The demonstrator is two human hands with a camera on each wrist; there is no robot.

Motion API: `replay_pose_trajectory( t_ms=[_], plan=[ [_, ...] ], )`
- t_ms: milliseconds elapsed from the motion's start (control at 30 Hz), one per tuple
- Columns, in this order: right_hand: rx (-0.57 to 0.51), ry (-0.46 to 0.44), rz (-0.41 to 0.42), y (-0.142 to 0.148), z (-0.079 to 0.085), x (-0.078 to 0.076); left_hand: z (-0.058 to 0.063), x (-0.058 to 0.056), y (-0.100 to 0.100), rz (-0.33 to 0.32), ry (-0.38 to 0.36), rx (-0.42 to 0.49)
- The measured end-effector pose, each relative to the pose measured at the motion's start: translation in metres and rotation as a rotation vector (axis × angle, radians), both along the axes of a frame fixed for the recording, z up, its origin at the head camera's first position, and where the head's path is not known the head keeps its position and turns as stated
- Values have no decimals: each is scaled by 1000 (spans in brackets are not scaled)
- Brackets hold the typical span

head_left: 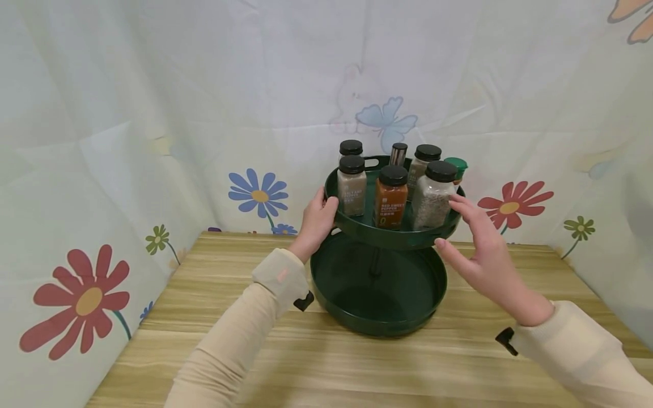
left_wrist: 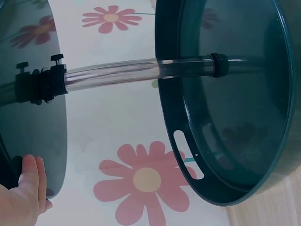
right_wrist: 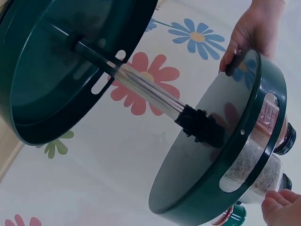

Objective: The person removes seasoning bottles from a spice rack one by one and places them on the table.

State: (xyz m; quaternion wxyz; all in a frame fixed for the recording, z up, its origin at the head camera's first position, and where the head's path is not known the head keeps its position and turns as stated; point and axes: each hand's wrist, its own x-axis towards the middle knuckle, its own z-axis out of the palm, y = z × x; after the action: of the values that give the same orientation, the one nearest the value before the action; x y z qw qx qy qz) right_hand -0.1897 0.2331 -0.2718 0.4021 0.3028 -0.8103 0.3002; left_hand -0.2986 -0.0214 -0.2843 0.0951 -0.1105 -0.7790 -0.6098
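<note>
By the left grip, the green upper tray is grasped at nine o'clock. The right grip is released, fingers parted at four o'clock beside the grey-granule jar; contact cannot be confirmed. The red sweet pepper jar is seated at six o'clock. The lower tray is joined beneath by a post.
</note>
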Motion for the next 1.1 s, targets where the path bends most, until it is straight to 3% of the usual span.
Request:
replay_pose_trajectory(
  t_ms=[400, 700, 1100],
  plan=[
    [-40, -106, -50, 3, 8, -6, 0, 0, -1, 3, -3, 9],
    [-111, -317, -42, 3, 22, -11, 1, 1, -1, -6, 4, 7],
    [-118, -564, -55, 6, 32, -20, 0, 2, -1, -8, -13, 1]
  ],
)
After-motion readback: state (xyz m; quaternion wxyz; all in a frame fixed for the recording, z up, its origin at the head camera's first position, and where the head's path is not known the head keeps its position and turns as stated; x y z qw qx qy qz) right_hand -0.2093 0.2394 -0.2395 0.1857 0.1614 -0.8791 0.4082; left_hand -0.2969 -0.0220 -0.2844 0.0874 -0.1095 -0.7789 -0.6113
